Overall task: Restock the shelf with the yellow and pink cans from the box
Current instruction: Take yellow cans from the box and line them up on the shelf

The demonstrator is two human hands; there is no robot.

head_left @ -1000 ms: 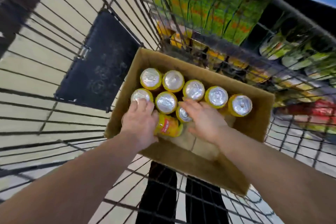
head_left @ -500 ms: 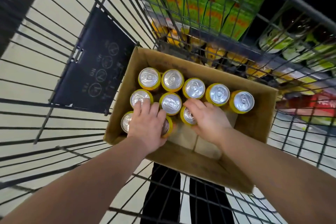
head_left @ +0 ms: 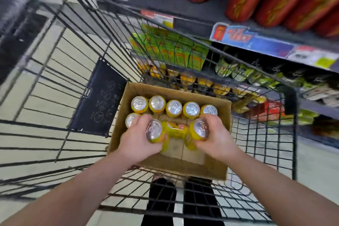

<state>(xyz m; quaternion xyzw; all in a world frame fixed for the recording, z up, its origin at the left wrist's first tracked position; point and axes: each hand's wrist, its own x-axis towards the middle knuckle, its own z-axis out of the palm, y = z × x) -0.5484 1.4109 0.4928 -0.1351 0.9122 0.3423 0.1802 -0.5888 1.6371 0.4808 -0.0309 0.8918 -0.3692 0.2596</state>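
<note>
Box in wire cart at frame centre, left hand curled round 1 yellow can, right hand gripping 2nd yellow can, 5 upright cans along far wall, shelf upper right

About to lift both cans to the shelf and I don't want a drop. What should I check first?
1. Left hand grips left can: ok.
2. Right hand grips right can: ok.
3. Held cans free of lying can: cannot tell.
4. Straight path to shelf row: not ok, cart wall stands between; lift over.
5. Room in that row: cannot tell, wire blurs it.
</note>
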